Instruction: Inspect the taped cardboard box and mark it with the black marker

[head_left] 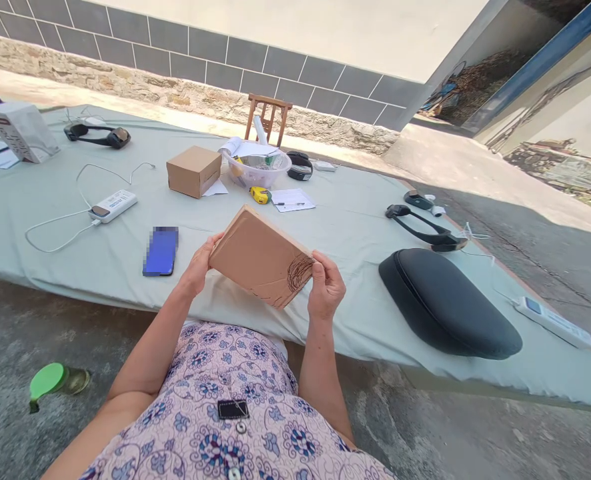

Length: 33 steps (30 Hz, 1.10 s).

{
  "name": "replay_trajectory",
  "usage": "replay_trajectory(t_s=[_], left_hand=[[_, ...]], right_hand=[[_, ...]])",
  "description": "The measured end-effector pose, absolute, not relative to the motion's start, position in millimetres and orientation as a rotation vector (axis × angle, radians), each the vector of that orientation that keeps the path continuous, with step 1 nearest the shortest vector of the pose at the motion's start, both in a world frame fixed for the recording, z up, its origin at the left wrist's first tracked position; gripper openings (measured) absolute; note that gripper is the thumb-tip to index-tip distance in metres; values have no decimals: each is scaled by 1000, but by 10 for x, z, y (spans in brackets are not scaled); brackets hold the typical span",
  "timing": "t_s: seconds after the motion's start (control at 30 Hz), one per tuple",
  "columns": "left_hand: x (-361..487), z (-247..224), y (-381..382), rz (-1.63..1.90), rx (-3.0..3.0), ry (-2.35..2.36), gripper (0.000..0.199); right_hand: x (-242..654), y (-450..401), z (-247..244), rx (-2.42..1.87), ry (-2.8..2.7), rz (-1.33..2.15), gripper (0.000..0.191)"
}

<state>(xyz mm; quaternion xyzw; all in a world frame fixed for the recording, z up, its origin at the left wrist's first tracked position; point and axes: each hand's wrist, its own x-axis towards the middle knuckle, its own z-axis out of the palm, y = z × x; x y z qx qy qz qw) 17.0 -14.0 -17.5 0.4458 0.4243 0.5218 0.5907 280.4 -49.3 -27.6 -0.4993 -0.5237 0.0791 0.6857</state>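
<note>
A flat brown cardboard box (260, 259) is held tilted above the near edge of the cloth-covered table, with dark scribbled lines near its right corner. My left hand (199, 265) grips its left edge. On the right, my right hand (326, 285) pinches the box's corner between thumb and fingers. A phone (161, 251) with a blue screen lies to the left of my left hand. Beyond the held box are a yellow tape measure (260, 195) and a sheet of paper with a pen (293, 200).
The table (345, 320) also bears a closed carton (193, 171), a plastic basket (258, 175), a white power bank (113, 206) with a cable, a black cushion (450, 303) and black headsets. A green-lidded jar (58, 381) is on the ground at left.
</note>
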Motion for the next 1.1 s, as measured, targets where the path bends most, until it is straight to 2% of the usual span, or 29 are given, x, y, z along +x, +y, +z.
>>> replay_trajectory(t_s=[0.13,0.37,0.57,0.9,1.0,1.1], left_hand=[[177,-133,-193,1178,1218,868,74],[152,-109,-208,1159,1286,887,70],[135,-210,-119,1264,1082,999,68],[138,-216,-99,1285,791,1036,65],[131,-201,-116,1206,863,1017,66],[132,-176,-143,1160,988,1004,66]], right_hand=[[2812,-488,-314,-1169,-1083,217,33],[2781,-481,-348,-1227,-1116,274,38],[2687,-432,-455,-1172,-1260,420,69],[2720,-540,-374,-1095,-1629,568,106],[2746,-555,-358,-1095,-1632,537,107],[2775,-560,-345,-1078,-1597,477,98]])
